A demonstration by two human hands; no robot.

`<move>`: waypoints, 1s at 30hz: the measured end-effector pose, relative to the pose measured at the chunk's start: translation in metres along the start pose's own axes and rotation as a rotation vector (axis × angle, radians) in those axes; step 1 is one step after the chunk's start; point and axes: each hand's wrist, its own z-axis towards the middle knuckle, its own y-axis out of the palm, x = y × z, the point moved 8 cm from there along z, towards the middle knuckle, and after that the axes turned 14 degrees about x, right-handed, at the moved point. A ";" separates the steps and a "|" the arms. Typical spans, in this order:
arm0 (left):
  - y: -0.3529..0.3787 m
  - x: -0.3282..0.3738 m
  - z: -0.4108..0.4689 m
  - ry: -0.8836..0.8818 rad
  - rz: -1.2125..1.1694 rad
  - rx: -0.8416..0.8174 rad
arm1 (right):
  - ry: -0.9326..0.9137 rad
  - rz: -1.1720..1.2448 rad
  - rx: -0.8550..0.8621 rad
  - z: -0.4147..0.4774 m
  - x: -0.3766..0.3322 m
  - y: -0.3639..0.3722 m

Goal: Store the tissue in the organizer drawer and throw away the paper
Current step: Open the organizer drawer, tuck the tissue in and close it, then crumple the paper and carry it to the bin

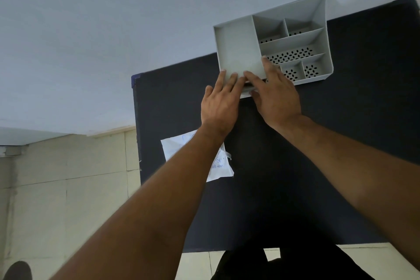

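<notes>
A grey plastic organizer [236,48] with several compartments stands at the far edge of the dark table [295,166], against the wall. Both hands are at its near front edge. My left hand [219,104] lies flat, its fingertips on the rim of the large left compartment. My right hand [276,95] rests on the front rim with fingers spread and its thumb against a light strip of the drawer front [246,93], which shows between the hands. A white printed paper wrapper [218,166] lies on the table, partly under my left forearm. No tissue is visible.
The pale wall [113,41] rises right behind the organizer. The table's left edge [136,132] drops to a tiled floor [56,200]. A dark shoe tip [17,270] shows at the bottom left. Dark clothing [284,263] is at the bottom centre.
</notes>
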 end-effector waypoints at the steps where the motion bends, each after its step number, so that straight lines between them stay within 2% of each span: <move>1: -0.001 0.000 0.002 0.002 0.019 0.001 | 0.007 0.012 0.009 0.003 0.000 0.000; 6: -0.006 -0.002 0.011 0.007 0.066 0.070 | 0.037 -0.001 0.011 0.008 0.005 0.004; 11: -0.001 -0.002 0.012 0.010 0.049 0.046 | 0.040 -0.001 0.000 0.008 0.006 0.005; 14: -0.003 -0.003 0.010 0.013 -0.020 0.120 | 0.036 0.026 -0.029 0.004 0.003 0.003; 21: 0.008 -0.005 -0.062 -0.191 -0.261 0.112 | 0.052 0.070 -0.037 -0.049 -0.019 -0.007; 25: 0.021 -0.029 -0.126 -0.298 -0.215 0.050 | 0.010 0.071 -0.150 -0.096 -0.042 0.006; 30: 0.029 -0.076 -0.185 -0.532 -0.045 -0.129 | -0.095 0.159 -0.489 -0.137 -0.093 0.036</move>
